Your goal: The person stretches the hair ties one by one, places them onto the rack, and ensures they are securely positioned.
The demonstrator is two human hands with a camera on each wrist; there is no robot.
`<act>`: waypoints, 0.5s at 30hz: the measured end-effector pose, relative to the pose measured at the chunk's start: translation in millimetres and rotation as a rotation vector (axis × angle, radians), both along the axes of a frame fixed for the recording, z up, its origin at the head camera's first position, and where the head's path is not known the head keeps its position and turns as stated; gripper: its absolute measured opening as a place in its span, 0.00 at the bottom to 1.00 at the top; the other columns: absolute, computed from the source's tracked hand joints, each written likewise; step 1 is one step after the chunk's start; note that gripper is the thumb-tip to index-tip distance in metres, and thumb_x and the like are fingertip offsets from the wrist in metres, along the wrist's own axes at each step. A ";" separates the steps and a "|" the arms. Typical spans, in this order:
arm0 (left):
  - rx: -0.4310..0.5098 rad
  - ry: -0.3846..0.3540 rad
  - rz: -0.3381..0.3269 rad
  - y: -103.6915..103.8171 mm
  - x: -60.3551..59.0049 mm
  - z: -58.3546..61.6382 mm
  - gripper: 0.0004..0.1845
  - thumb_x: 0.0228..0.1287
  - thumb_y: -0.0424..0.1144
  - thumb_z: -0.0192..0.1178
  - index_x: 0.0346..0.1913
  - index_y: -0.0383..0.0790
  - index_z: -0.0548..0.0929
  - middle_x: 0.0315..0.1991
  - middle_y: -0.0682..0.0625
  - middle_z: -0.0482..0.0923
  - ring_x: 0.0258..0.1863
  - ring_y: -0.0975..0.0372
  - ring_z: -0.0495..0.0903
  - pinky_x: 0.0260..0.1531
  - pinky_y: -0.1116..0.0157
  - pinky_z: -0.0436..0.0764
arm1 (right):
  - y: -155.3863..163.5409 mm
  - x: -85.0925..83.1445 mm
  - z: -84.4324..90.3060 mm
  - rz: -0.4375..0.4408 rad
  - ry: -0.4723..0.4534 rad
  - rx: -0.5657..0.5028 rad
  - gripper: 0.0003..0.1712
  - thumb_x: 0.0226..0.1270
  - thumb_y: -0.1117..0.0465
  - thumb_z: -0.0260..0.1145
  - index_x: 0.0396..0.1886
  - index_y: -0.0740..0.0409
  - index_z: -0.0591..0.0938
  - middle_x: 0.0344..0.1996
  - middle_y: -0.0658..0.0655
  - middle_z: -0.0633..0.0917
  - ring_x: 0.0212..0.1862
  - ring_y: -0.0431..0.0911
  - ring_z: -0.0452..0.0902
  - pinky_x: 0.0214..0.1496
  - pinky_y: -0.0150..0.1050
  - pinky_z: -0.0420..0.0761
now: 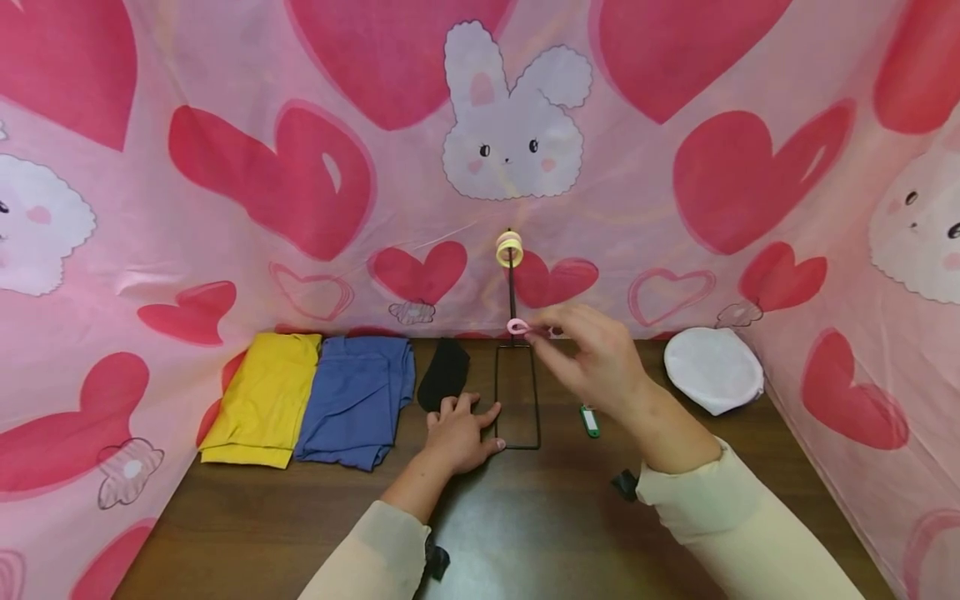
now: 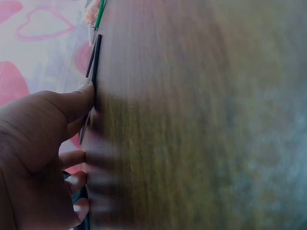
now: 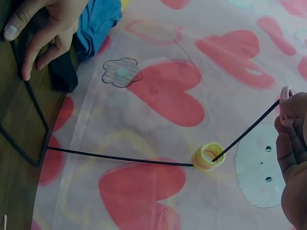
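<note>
A black wire stand [image 3: 120,155] has a rectangular base on the table, a tall upright and an arm bent out at the top. Yellow and pink hair ties [image 3: 198,159] sit around that arm near the bend. My right hand [image 1: 600,354] pinches a pink hair tie [image 3: 285,108] between thumb and fingertips, right at the arm's free end. My left hand [image 1: 459,435] rests with fingers spread at the left side of the base, its thumb [image 2: 84,98] pressing on the wire. Beside its fingertips lies a folded black cloth item [image 1: 444,375].
Folded yellow cloth [image 1: 262,400] and blue cloth [image 1: 356,400] lie at the left. Right of the stand is a green key tag [image 1: 590,422]. A round white pouch [image 1: 712,369] lies farther right. A pink heart-patterned sheet [image 1: 420,217] rises behind and beside the wooden table [image 1: 525,525].
</note>
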State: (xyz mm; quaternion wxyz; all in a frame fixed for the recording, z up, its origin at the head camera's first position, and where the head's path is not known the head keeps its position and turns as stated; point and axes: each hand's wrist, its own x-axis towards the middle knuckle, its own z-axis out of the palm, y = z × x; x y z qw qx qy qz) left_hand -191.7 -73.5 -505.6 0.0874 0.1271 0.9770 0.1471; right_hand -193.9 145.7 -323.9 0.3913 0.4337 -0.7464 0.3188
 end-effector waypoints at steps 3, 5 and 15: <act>-0.004 -0.004 -0.001 0.2 -0.4 0.3 0.36 0.67 0.66 0.63 0.77 0.68 0.70 0.79 0.47 0.59 0.73 0.43 0.56 0.60 0.40 0.61 | 0.1 -5.8 -1.7 -0.016 -0.035 -0.001 0.15 0.54 0.71 0.79 0.41 0.57 0.89 0.38 0.51 0.90 0.38 0.44 0.85 0.45 0.36 0.84; -0.004 -0.006 -0.002 0.3 -0.6 0.4 0.36 0.67 0.65 0.63 0.77 0.68 0.70 0.79 0.46 0.58 0.73 0.43 0.56 0.60 0.40 0.61 | 0.1 -9.7 -2.5 -0.026 -0.063 -0.002 0.13 0.56 0.69 0.79 0.41 0.56 0.89 0.38 0.50 0.90 0.39 0.43 0.85 0.45 0.35 0.84; 0.004 -0.005 -0.004 0.1 0.3 1.8 0.35 0.68 0.65 0.63 0.77 0.67 0.70 0.79 0.46 0.59 0.73 0.43 0.57 0.59 0.41 0.62 | -4.8 -33.8 -3.9 -0.077 -0.094 -0.014 0.06 0.62 0.68 0.76 0.39 0.58 0.90 0.40 0.52 0.90 0.40 0.43 0.84 0.44 0.42 0.84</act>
